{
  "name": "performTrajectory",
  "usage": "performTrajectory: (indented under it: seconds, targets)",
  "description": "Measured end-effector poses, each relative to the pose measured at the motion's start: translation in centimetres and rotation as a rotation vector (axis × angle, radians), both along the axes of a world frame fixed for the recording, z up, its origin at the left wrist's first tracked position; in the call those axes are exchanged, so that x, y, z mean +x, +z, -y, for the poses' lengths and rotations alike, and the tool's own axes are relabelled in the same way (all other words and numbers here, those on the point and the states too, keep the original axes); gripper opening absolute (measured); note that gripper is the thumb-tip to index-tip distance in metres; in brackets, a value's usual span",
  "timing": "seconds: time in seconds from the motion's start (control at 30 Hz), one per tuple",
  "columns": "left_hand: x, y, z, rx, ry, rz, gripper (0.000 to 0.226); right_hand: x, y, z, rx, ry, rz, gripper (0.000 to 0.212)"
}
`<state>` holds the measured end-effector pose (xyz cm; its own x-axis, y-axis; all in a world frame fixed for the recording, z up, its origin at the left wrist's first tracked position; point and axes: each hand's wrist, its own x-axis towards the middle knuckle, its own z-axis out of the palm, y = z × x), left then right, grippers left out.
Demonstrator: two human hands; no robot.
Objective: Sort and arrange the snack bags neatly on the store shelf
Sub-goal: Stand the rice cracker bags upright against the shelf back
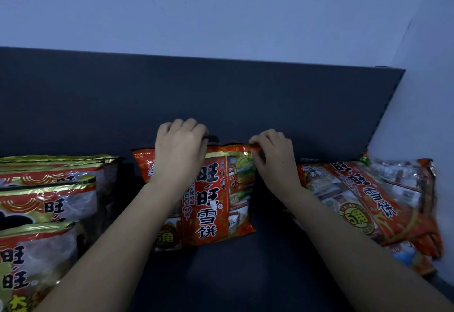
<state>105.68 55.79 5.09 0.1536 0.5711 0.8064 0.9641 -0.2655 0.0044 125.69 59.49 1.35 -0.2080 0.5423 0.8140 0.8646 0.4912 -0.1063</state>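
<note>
An orange-red snack bag (pixel 211 203) with black characters stands upright in the middle of the dark shelf (pixel 235 270), leaning toward the back panel. My left hand (pixel 179 149) grips its top left edge, fingers curled over the rim. At the top right corner, my right hand (pixel 272 157) pinches the seal. Part of another bag shows behind its lower left.
Several red and gold snack bags (pixel 41 203) stand in a row at the left. A pile of orange-red bags (pixel 368 201) lies slumped at the right against the pale side wall (pixel 417 115). The dark back panel (pixel 221 95) rises behind.
</note>
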Motion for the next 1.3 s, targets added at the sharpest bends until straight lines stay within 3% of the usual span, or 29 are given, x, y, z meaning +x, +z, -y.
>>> performTrajectory:
  seconds: [0.1, 0.37, 0.53, 0.7, 0.9, 1.07, 1.3]
  targets:
    - [2.1, -0.1, 0.2, 0.043, -0.112, -0.057, 0.004, 2.2, 0.1, 1.0, 0.027, -0.062, 0.047, 0.006]
    - [9.4, -0.6, 0.7, 0.034, -0.314, -0.149, 0.021, 11.2, -0.2, 5.9, -0.01, -0.272, 0.047, 0.025]
    - [14.2, -1.9, 0.9, -0.051, -0.431, -0.169, 0.036, 16.7, -0.4, 9.5, -0.1, -0.494, -0.126, 0.01]
    - [17.9, -3.9, 0.7, -0.183, -0.451, -0.24, 0.015, 21.0, -2.7, 11.2, -0.274, -0.676, -0.325, 0.017]
    - [19.4, -6.1, -1.3, -0.333, -0.356, -0.205, 0.017, 23.2, -3.7, 10.2, -0.514, -0.671, -0.386, 0.018]
    - [20.3, -6.1, -4.1, -0.417, -0.202, -0.188, 0.042, 22.3, -4.3, 9.7, -0.635, -0.546, -0.342, 0.03]
    - [21.2, -5.8, -7.3, -0.527, -0.018, -0.175, 0.026, 21.5, -4.4, 9.3, -0.613, -0.471, -0.343, 0.028]
